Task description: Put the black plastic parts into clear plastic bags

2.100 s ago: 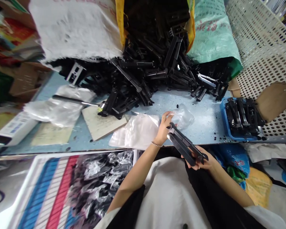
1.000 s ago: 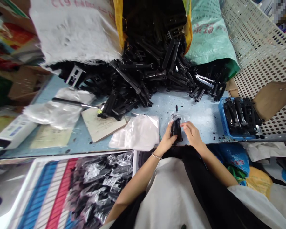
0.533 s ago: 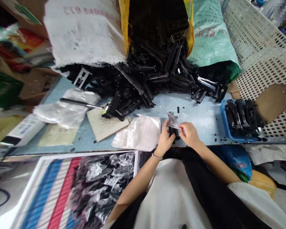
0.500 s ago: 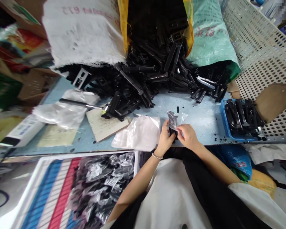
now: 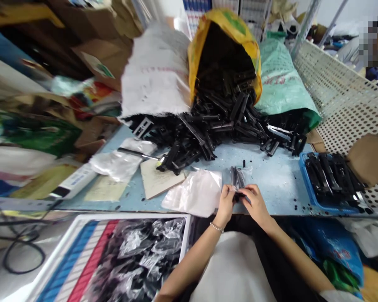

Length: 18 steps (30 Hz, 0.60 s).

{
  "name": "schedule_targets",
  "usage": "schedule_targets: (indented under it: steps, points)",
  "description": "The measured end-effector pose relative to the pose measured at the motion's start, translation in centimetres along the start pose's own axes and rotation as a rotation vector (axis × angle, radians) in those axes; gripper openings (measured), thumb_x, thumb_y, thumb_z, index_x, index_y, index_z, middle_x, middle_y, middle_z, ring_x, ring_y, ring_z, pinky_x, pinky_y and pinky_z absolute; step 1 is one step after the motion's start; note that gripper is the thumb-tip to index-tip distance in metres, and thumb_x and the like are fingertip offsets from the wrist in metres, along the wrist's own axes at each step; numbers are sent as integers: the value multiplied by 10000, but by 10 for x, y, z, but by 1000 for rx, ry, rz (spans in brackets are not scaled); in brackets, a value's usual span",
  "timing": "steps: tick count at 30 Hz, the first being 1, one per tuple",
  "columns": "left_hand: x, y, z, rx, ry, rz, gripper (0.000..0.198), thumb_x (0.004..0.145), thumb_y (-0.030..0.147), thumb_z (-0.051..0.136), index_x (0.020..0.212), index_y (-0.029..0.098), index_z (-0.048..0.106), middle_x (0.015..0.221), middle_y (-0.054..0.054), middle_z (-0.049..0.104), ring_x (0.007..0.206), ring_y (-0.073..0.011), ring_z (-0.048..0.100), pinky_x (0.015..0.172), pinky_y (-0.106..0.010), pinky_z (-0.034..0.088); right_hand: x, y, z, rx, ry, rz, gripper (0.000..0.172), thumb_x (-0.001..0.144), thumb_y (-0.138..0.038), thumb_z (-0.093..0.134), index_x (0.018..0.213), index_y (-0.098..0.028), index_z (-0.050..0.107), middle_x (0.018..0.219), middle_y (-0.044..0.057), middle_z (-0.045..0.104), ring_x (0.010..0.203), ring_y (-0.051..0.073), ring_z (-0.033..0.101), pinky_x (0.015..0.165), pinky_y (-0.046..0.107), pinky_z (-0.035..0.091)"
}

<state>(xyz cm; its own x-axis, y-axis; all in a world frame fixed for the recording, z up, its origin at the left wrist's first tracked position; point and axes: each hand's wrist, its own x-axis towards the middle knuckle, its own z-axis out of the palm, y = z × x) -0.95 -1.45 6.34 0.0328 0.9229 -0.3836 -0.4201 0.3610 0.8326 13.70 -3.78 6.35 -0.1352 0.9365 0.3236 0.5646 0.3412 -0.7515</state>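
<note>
Near the table's front edge, my left hand (image 5: 225,204) and my right hand (image 5: 254,203) pinch the lower end of a small clear plastic bag (image 5: 237,177). Dark, long thin parts show through its film; their exact kind is hard to make out. The fingers of both hands are closed and nearly meet at the bag. Just left of my left hand lies a stack of empty clear bags (image 5: 193,193). Beyond the hands, a heap of black plastic and metal parts (image 5: 204,134) spills from a yellow sack (image 5: 256,54).
A white sack (image 5: 157,75) and a green sack (image 5: 283,84) flank the heap. On the right, a blue basket (image 5: 308,191) holds more black parts beside a perforated panel (image 5: 340,96). Below the table's left side, a white-rimmed bin (image 5: 72,235) contains filled bags.
The view has tilted up and shifted left, showing more of the sacks. My right hand has come in closer to my left at the bag's lower end; the bag now stands more upright.
</note>
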Motion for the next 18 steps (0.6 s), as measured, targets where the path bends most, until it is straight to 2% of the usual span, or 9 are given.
schedule_targets:
  steps: [3, 5, 8, 10, 12, 14, 16, 18]
  points:
    - [-2, 1, 1, -67, -122, 8, 436, 787, 540, 773, 861, 213, 493, 832, 45, 531, 763, -105, 549, 701, -227, 509, 8, 4, 4, 4, 45, -16, 398, 930, -114, 529, 1200, -343, 709, 1168, 110, 588, 1052, 308, 614, 918, 558, 571]
    - [-2, 4, 1, -57, -178, 28, 465, 765, 548, 803, 866, 209, 501, 858, 38, 548, 797, -115, 572, 758, -262, 541, 13, 0, 6, 19, 55, -28, 367, 937, -138, 535, 1162, -353, 731, 1150, 111, 624, 1049, 329, 612, 914, 589, 562]
    - [-7, 23, -4, 39, -153, 78, 515, 738, 614, 803, 840, 210, 500, 763, 49, 529, 673, -109, 553, 638, -244, 520, 16, -20, 5, 165, -13, -14, 347, 960, -208, 566, 1230, -371, 711, 1190, 105, 646, 1078, 325, 630, 957, 584, 557]
    - [-21, 48, -22, 106, -150, 80, 518, 752, 652, 770, 824, 214, 503, 706, 52, 526, 597, -110, 546, 568, -238, 496, 14, -38, 1, 334, -149, 39, 375, 981, -264, 578, 1328, -383, 658, 1281, 103, 628, 1048, 288, 659, 923, 517, 590]
    - [-48, 79, -58, 194, -165, 38, 490, 781, 649, 743, 828, 221, 509, 693, 47, 548, 554, -119, 568, 527, -239, 482, 11, -54, -5, 471, -318, 89, 366, 996, -320, 583, 1353, -375, 643, 1310, 103, 622, 962, 247, 682, 854, 450, 610]
    - [-85, 107, -112, 346, -154, -44, 475, 787, 644, 736, 814, 227, 511, 698, 34, 585, 531, -140, 602, 477, -233, 448, 10, -63, -10, 529, -403, 121, 297, 1001, -362, 580, 1276, -342, 691, 1218, 97, 662, 887, 224, 683, 831, 422, 603]
    - [-125, 121, -173, 554, -142, -186, 496, 718, 646, 781, 742, 219, 531, 681, 34, 587, 521, -151, 614, 474, -247, 474, 11, -64, -12, 554, -374, 190, 248, 996, -402, 581, 1173, -304, 723, 1086, 79, 693, 829, 210, 673, 816, 406, 591]
    - [-160, 118, -224, 714, -69, -360, 526, 633, 634, 826, 663, 214, 509, 630, 53, 560, 486, -155, 603, 430, -245, 462, 14, -58, -9, 585, -303, 299, 250, 974, -436, 602, 1123, -275, 722, 1012, 64, 704, 800, 200, 664, 795, 389, 583]
